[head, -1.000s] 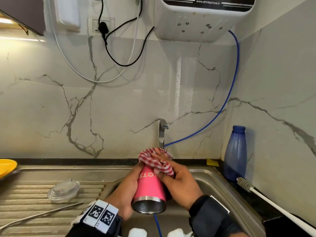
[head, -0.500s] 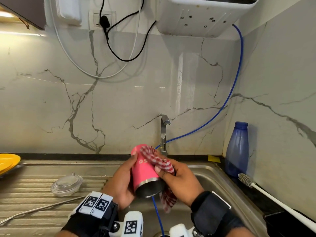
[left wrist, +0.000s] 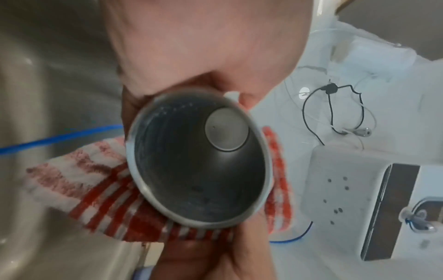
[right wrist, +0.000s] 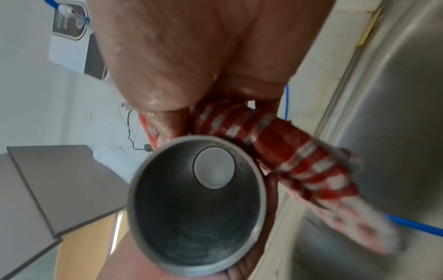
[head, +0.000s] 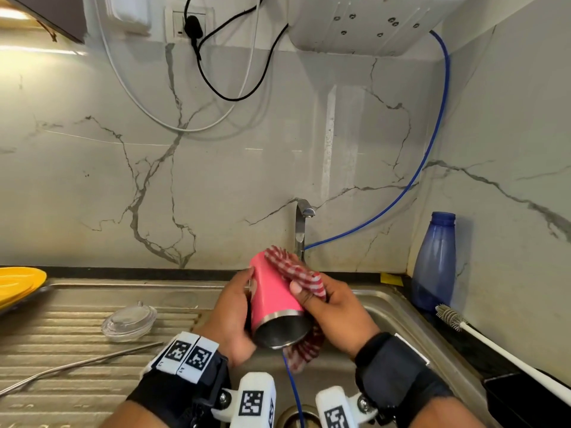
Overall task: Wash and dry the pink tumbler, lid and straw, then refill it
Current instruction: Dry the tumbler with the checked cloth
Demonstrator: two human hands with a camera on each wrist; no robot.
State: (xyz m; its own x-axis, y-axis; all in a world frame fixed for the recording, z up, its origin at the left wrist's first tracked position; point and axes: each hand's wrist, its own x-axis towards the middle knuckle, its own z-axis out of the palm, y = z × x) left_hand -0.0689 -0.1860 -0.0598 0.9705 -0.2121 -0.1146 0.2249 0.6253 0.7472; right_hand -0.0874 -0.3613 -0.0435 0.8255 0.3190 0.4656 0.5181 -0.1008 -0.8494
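Note:
The pink tumbler is held over the sink, tilted, its steel mouth facing me and its base up toward the tap. My left hand grips its left side. My right hand presses a red-checked cloth against its right side, thumb on the pink wall. The cloth drapes over the base and hangs below the rim. The steel inside holds nothing. The clear lid and the metal straw lie on the draining board at left.
The tap stands just behind the tumbler. A blue hose runs down into the sink. A blue bottle and a white bottle brush are on the right counter. A yellow plate sits at far left.
The tumbler has turned and tipped left, its base now bare on the left side. The cloth has slid from covering the base to the right side, its end hanging under the rim.

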